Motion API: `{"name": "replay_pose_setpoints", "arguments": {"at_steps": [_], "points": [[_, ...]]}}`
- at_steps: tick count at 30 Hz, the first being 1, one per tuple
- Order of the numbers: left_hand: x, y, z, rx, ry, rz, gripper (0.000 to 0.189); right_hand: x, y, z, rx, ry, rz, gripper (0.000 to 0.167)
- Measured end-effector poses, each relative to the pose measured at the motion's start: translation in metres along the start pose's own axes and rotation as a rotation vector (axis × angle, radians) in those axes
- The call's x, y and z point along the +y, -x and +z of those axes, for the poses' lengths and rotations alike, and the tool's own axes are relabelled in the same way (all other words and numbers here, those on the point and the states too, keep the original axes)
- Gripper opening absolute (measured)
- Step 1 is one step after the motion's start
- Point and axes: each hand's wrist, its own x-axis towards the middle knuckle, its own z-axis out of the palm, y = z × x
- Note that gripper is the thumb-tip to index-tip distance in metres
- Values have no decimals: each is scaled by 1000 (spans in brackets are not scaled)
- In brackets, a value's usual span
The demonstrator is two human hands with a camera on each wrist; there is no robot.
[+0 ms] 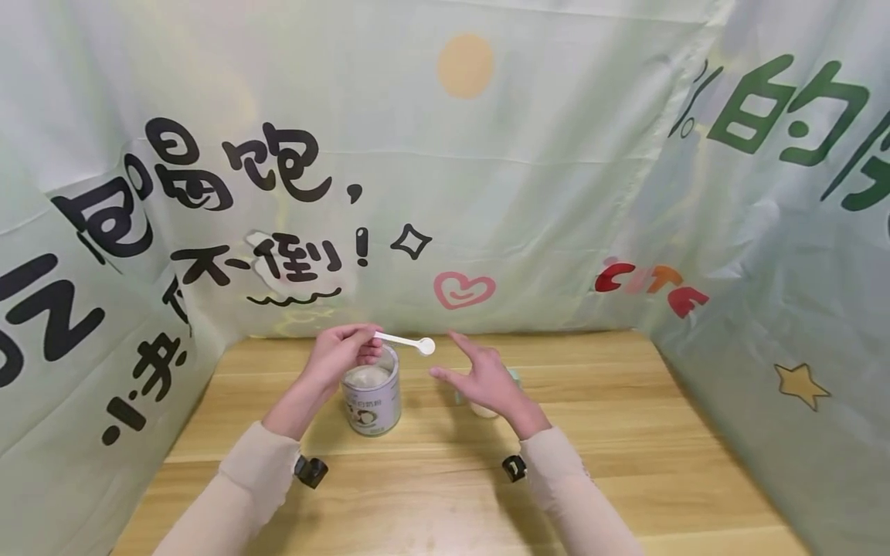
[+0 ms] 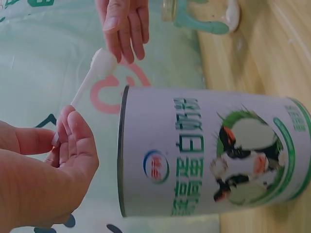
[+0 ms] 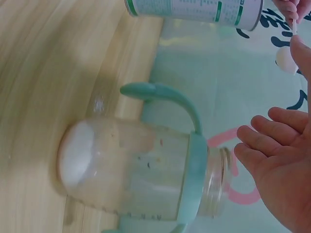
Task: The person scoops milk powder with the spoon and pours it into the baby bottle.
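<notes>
My left hand (image 1: pixel 339 354) pinches the handle of a white measuring scoop (image 1: pixel 402 340) above the rim of a milk powder can (image 1: pixel 373 409). In the left wrist view the scoop's bowl (image 2: pixel 103 63) is heaped with pale powder. The can is open at the top, with powder visible inside. My right hand (image 1: pixel 490 380) has its fingers extended, holding nothing. It is just above the open neck of a clear baby bottle (image 3: pixel 146 170) with mint-green handles (image 3: pixel 170 94). Some whitish stuff sits at the bottle's bottom. In the head view the hand hides most of the bottle.
Both things stand on a wooden table (image 1: pixel 431 494), the bottle to the right of the can. A printed cloth (image 1: pixel 542 193) hangs at the back and both sides, right behind the table's far edge.
</notes>
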Motion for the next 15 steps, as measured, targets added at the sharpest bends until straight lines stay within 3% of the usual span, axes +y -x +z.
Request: {"name": "replay_pose_setpoints", "arguments": {"at_steps": [15], "points": [[0, -13, 35, -54, 10, 6, 30, 24, 17, -22, 48, 10, 24, 82]]}}
